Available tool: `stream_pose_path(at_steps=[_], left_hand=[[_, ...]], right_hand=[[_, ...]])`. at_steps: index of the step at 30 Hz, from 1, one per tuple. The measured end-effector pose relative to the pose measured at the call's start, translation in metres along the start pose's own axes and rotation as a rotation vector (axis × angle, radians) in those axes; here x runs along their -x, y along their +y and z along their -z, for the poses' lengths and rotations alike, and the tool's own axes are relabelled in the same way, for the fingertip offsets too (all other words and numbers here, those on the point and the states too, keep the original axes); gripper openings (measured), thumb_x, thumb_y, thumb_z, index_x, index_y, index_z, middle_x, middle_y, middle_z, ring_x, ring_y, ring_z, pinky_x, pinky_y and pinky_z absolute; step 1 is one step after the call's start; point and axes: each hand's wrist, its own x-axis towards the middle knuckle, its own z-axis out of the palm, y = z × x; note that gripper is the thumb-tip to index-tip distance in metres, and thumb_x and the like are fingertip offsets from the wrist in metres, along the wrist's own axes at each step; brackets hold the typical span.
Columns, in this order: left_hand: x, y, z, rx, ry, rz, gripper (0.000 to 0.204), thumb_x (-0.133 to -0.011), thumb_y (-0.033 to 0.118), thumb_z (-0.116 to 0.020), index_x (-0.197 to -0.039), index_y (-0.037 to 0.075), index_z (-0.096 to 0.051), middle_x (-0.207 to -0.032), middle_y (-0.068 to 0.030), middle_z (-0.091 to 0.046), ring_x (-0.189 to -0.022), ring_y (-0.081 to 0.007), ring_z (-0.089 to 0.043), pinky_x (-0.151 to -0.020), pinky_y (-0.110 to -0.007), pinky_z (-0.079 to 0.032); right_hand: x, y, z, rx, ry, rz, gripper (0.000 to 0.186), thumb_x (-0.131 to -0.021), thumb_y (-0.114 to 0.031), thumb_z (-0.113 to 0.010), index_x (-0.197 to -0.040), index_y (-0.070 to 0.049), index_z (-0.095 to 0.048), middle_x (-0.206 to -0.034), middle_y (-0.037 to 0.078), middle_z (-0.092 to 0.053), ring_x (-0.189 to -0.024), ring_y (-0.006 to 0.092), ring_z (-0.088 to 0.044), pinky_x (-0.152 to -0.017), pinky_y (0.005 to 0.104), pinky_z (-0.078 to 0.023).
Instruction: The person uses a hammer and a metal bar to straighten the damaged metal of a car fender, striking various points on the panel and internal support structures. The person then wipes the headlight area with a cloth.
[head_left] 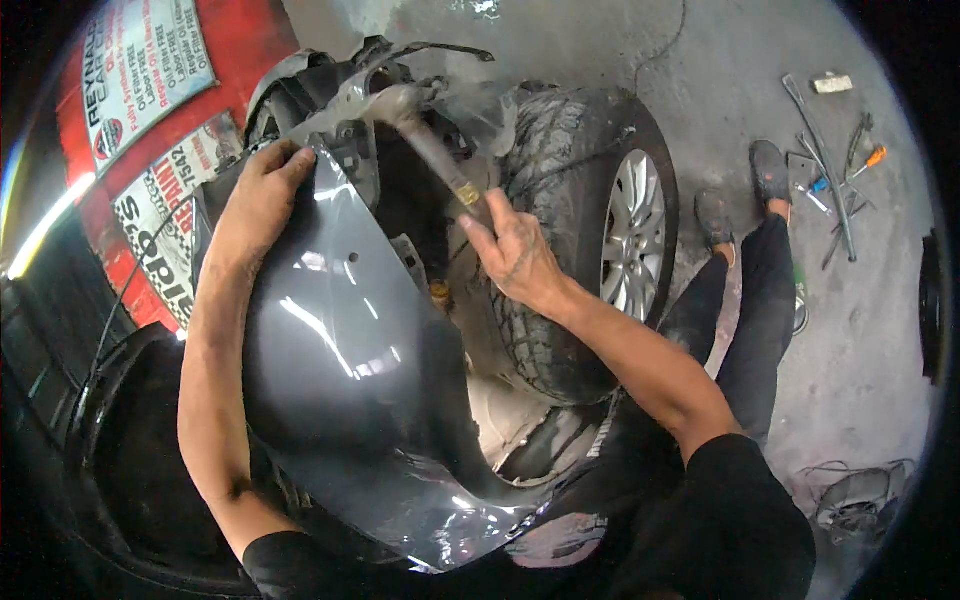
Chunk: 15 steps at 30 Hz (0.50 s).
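Observation:
A glossy dark grey car fender (335, 310) fills the middle, its narrow corner pointing to the far side. My left hand (272, 185) grips the fender's far left edge near that corner, the fingertips partly hidden. My right hand (515, 250) is wrapped round the handle of a hammer (432, 150). The hammer's blurred head is raised beside the fender's corner, over the exposed car parts. Whether it touches anything I cannot tell. The wheel (630, 235), with a worn black tyre and silver alloy rim, stands under my right forearm.
Two legs in dark trousers (745, 330) and dark clogs stand right of the wheel. Beyond them, several hand tools (825, 170) and a small pale block (831, 84) lie on the grey floor. Red panels with printed signs (150, 70) rise at the far left. A dark bundle (860, 500) lies lower right.

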Motion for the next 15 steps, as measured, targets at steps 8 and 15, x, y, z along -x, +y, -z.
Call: stream_pose_path(at_steps=[8,15], left_hand=[[0.006,0.002,0.002,0.247,0.005,0.066,0.048,-0.099,0.031,-0.061,-0.130,-0.006,-0.064,-0.117,-0.0145,-0.070,-0.106,-0.0203,-0.064,-0.097,-0.030,-0.045],[-0.005,0.007,-0.004,0.276,-0.007,0.096,0.040,-0.097,0.027,-0.061,-0.121,-0.005,-0.067,-0.103,-0.0094,-0.070,-0.090,-0.0164,-0.063,-0.084,-0.027,-0.047]], right_hand=[[0.010,-0.006,0.001,-0.071,0.081,0.091,0.024,-0.102,-0.018,-0.063,-0.109,-0.002,-0.047,-0.061,0.023,-0.059,-0.057,0.0443,-0.065,-0.051,0.0503,-0.046],[-0.004,-0.003,-0.005,-0.059,-0.103,-0.053,0.024,-0.103,-0.019,-0.062,-0.112,-0.003,-0.047,-0.058,0.023,-0.058,-0.055,0.0444,-0.064,-0.048,0.0518,-0.044]])
